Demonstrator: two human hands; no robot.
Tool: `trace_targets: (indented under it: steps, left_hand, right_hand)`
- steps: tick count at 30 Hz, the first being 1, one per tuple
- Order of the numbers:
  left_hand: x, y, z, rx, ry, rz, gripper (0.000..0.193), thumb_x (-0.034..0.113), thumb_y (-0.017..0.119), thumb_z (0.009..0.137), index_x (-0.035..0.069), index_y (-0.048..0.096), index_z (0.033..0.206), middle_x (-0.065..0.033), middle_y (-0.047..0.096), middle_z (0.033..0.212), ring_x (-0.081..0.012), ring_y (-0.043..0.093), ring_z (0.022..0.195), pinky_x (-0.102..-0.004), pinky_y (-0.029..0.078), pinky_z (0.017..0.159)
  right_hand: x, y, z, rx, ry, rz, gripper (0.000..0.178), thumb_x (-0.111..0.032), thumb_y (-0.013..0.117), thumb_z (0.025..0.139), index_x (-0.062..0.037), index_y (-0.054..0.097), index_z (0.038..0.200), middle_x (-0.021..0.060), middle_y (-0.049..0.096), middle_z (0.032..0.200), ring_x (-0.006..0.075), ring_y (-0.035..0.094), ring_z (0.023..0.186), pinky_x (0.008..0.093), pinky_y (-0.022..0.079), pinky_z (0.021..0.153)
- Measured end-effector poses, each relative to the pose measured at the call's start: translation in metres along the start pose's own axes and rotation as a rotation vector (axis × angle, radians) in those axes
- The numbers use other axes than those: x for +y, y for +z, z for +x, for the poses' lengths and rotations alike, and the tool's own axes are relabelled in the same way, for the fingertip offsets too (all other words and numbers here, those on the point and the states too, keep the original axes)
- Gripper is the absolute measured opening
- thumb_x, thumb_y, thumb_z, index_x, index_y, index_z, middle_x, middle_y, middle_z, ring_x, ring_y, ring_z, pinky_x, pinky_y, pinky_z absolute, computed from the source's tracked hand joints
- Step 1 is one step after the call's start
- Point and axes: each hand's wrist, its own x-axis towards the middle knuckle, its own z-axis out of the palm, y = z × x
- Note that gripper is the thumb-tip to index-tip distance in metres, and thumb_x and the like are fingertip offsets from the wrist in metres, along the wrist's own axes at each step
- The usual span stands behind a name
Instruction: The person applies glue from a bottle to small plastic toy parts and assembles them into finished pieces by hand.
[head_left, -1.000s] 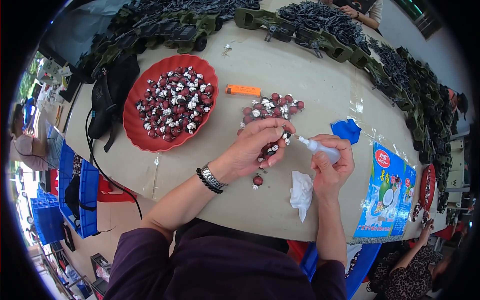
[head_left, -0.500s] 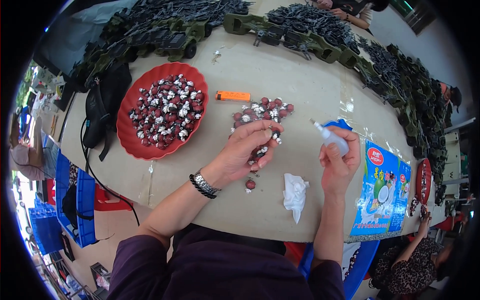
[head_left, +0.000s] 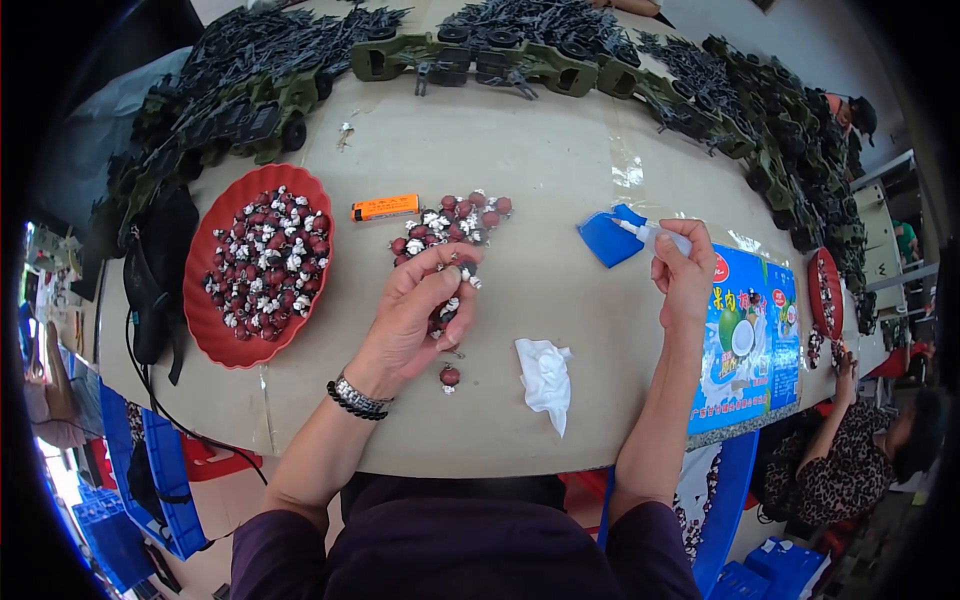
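My left hand (head_left: 410,310) is closed, thumb and fingertips pinching a small toy piece (head_left: 468,271) with a dark part and a white end. Just beyond it lies a loose pile of similar dark-red and white pieces (head_left: 465,212); the hand partly hides the pile. One single piece (head_left: 450,376) rests on the table below the hand. My right hand (head_left: 686,275) grips a small translucent squeeze bottle (head_left: 668,240), its thin nozzle pointing left over a flat blue piece (head_left: 608,240). Between my forearms lies a crumpled white tissue (head_left: 545,385).
A red scalloped bowl (head_left: 204,300) full of such pieces stands at the left, beside a black bag (head_left: 155,270). An orange cylinder (head_left: 385,207) lies near the pile. Olive toy vehicles (head_left: 540,72) line the far edge. A blue printed sheet (head_left: 745,345) covers the right; a co-worker (head_left: 815,470) sits beyond.
The whole view has shifted, moving table things leftward. Relative to the table, my right hand with the bottle has moved right, uncovering the blue piece. My left hand keeps its pinch.
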Motion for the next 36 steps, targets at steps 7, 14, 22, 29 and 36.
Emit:
trace_targets:
  steps: [7, 14, 22, 29, 36]
  left_hand:
    - [-0.001, -0.0001, -0.0002, 0.023, 0.013, -0.003, 0.023, 0.014, 0.05, 0.095, 0.002, 0.054, 0.114, -0.0043, 0.056, 0.072, -0.0083, 0.048, 0.049, -0.0208, 0.032, 0.04]
    - [-0.002, -0.0006, 0.0002, 0.006, 0.023, 0.004, 0.023, 0.015, 0.051, 0.094, 0.002, 0.054, 0.113, -0.0046, 0.056, 0.072, -0.0083, 0.047, 0.048, -0.021, 0.032, 0.04]
    - [-0.0015, 0.0012, -0.0005, 0.006, 0.022, 0.008, 0.023, 0.015, 0.05, 0.094, 0.002, 0.054, 0.113, -0.005, 0.056, 0.069, -0.0081, 0.047, 0.047, -0.0209, 0.032, 0.04]
    - [-0.002, 0.0005, -0.0008, -0.011, 0.031, 0.023, 0.022, 0.015, 0.049, 0.095, 0.002, 0.054, 0.112, -0.0052, 0.055, 0.065, -0.0077, 0.046, 0.046, -0.0208, 0.032, 0.04]
    - [-0.0024, 0.0008, -0.001, -0.012, 0.028, 0.019, 0.022, 0.015, 0.05, 0.094, 0.002, 0.054, 0.112, -0.0051, 0.057, 0.07, -0.0077, 0.047, 0.047, -0.0206, 0.032, 0.04]
  right_hand:
    - [0.0012, 0.0014, 0.001, 0.005, 0.007, 0.024, 0.007, -0.006, 0.058, 0.089, -0.0064, 0.059, 0.096, -0.0019, 0.049, 0.059, 0.0034, 0.041, 0.047, 0.0177, 0.025, 0.04]
    - [0.0031, 0.0008, 0.0015, 0.021, 0.007, 0.033, 0.008, -0.006, 0.059, 0.089, -0.0066, 0.059, 0.097, -0.0019, 0.05, 0.06, 0.0035, 0.042, 0.047, 0.0175, 0.025, 0.04]
    - [0.0046, -0.0003, 0.0017, 0.013, 0.002, 0.046, 0.008, -0.005, 0.059, 0.089, -0.0067, 0.059, 0.097, -0.0017, 0.05, 0.06, 0.0039, 0.043, 0.047, 0.0174, 0.025, 0.04]
    - [0.0024, 0.0012, 0.0009, 0.023, 0.003, 0.044, 0.009, -0.004, 0.059, 0.088, -0.007, 0.059, 0.096, -0.0012, 0.051, 0.061, 0.0041, 0.043, 0.047, 0.0179, 0.026, 0.039]
    - [0.0082, 0.0017, 0.0045, -0.003, 0.067, -0.003, 0.008, -0.004, 0.059, 0.088, -0.0073, 0.059, 0.096, -0.001, 0.051, 0.06, 0.0042, 0.043, 0.047, 0.0181, 0.027, 0.039]
